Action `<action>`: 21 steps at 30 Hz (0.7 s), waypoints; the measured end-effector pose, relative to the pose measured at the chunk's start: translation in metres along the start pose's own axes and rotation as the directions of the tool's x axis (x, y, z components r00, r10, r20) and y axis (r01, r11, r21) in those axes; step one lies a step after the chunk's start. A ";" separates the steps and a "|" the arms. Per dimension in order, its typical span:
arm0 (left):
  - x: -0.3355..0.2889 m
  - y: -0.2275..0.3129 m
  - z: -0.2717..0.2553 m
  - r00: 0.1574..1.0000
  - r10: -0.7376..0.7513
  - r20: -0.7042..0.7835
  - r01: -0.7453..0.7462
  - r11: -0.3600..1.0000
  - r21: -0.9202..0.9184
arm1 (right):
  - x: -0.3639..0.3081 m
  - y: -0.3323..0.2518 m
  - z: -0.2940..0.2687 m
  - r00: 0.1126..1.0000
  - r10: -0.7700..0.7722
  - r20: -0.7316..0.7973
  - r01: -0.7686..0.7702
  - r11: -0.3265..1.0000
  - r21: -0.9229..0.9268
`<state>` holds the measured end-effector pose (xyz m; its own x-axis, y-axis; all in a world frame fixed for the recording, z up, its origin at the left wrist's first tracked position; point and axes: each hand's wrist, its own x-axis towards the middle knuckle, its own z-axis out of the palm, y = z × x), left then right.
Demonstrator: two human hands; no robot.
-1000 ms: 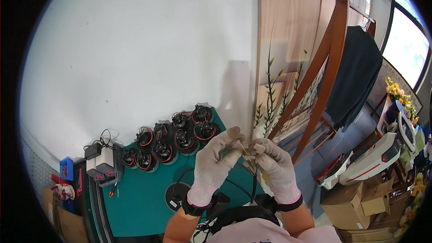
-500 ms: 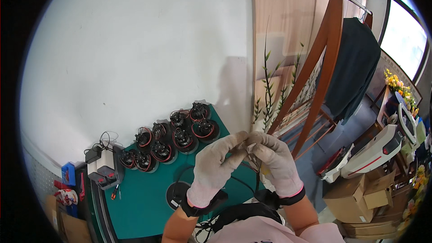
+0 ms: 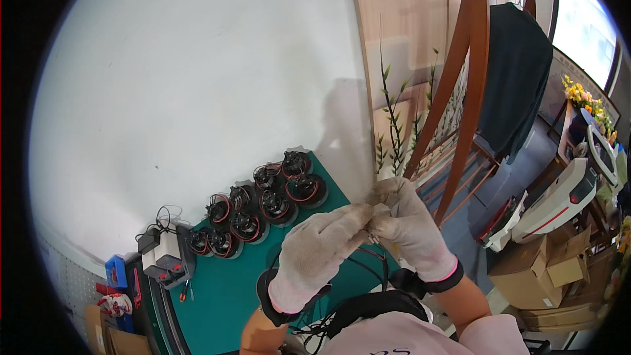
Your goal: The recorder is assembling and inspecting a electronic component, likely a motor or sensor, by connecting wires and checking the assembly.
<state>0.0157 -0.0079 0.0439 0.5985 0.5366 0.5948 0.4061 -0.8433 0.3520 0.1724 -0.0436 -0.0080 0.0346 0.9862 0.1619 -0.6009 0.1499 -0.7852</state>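
Observation:
Both hands wear pale grey work gloves with pink cuffs and meet above the green mat's right side. My left hand (image 3: 319, 250) has its back turned up and its fingertips pinched against those of the other hand; what they grip is hidden. My right hand (image 3: 417, 233) is also closed, thumb and fingers pressed together. Thin black cable (image 3: 384, 264) loops up from the mat into the right fingers, with a small pale bit showing beneath them. Several round black units (image 3: 276, 208) with red and black wires stand in rows beyond my left hand.
The green mat (image 3: 230, 296) covers the table, with a white wall behind. At its left are a grey-white box with black adapters (image 3: 164, 254), a screwdriver (image 3: 184, 290) and a blue bin (image 3: 116, 271). On the right stand a wooden clothes rack (image 3: 473, 92) and cardboard boxes (image 3: 526, 269).
The view has shifted slightly. My left hand has rolled over so its back covers more of the pinch, and the right fingers have risen and curled tighter.

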 end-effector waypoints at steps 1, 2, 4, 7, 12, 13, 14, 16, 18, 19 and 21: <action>0.000 0.001 0.001 0.999 -0.049 0.004 0.049 0.998 -0.030 | -0.002 -0.001 0.001 1.000 0.003 -0.011 -0.004 0.996 -0.087; 0.001 0.000 0.002 0.998 -0.063 -0.029 0.063 0.998 -0.011 | -0.005 -0.002 0.004 1.000 0.001 -0.015 -0.004 0.986 -0.166; 0.003 -0.003 0.003 0.990 -0.116 -0.084 0.119 0.992 0.041 | -0.014 0.001 0.013 0.994 -0.029 -0.109 -0.015 0.926 -0.378; 0.003 -0.005 0.008 0.996 0.089 -0.012 -0.083 0.963 0.256 | -0.023 -0.004 0.013 0.983 -0.163 0.089 0.160 0.498 -0.852; -0.004 -0.001 0.012 0.996 -0.068 -0.055 0.068 0.998 -0.015 | -0.022 0.002 0.013 0.962 -0.266 0.068 0.239 0.688 -0.685; -0.005 0.000 0.013 0.989 -0.142 -0.049 0.135 0.982 -0.133 | -0.023 0.002 0.012 0.971 -0.238 0.035 0.201 0.725 -0.659; -0.005 -0.001 0.016 0.988 -0.117 -0.102 0.102 0.985 -0.137 | -0.024 0.002 0.011 0.980 -0.198 -0.021 0.138 0.755 -0.640; -0.002 -0.002 0.024 0.972 -0.098 -0.211 0.061 0.983 -0.175 | -0.026 0.002 0.011 0.980 -0.199 -0.002 0.170 0.844 -0.509; -0.003 -0.003 0.025 0.986 -0.092 -0.141 0.056 0.970 -0.238 | -0.027 0.002 0.009 0.986 -0.169 0.004 0.154 0.893 -0.423; -0.003 -0.004 0.025 0.989 -0.090 -0.121 0.052 0.957 -0.284 | -0.026 0.002 0.009 0.989 -0.145 0.013 0.138 0.905 -0.402; -0.003 -0.003 0.026 0.993 -0.061 -0.104 0.035 0.972 -0.234 | -0.026 0.002 0.007 0.992 -0.127 0.020 0.125 0.916 -0.382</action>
<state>0.0304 -0.0064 0.0226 0.4975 0.5809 0.6443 0.2541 -0.8077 0.5321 0.1643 -0.0698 -0.0097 0.0943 0.9576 0.2722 -0.2406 0.2872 -0.9271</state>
